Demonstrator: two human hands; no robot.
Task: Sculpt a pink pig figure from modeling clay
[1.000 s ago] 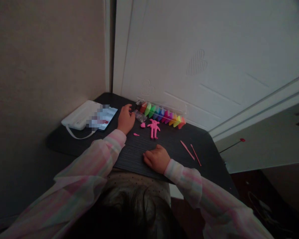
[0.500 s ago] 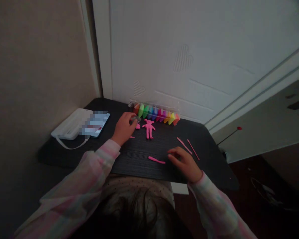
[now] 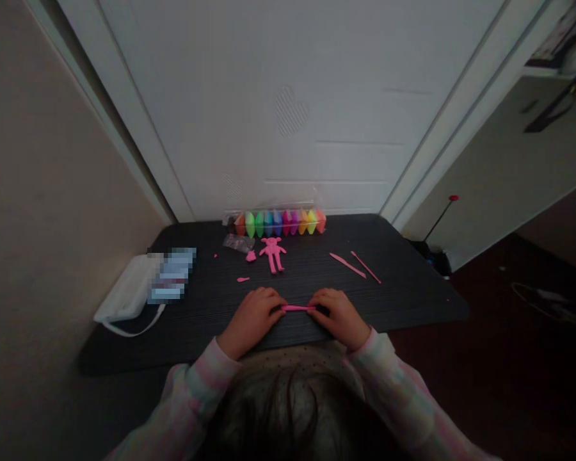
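A thin pink clay roll lies crosswise near the front of the black table. My left hand pinches its left end, and my right hand pinches the right end. Beyond them lies a pink clay figure with a round-eared head, arms and two legs. Left of the figure are a small pink clay lump and a crumpled clear wrapper. A small pink clay piece, thin at one end, rests nearer to my left hand.
A clear tray of coloured clay packs stands at the table's back edge. To the right lie a pink modelling knife and a thin pink stick tool. At the left are a white case with a strap and a phone.
My left hand has come back from the wrapper, leaving it on the table, and now holds the roll's left end. My right hand has moved onto the right end. The view has turned.
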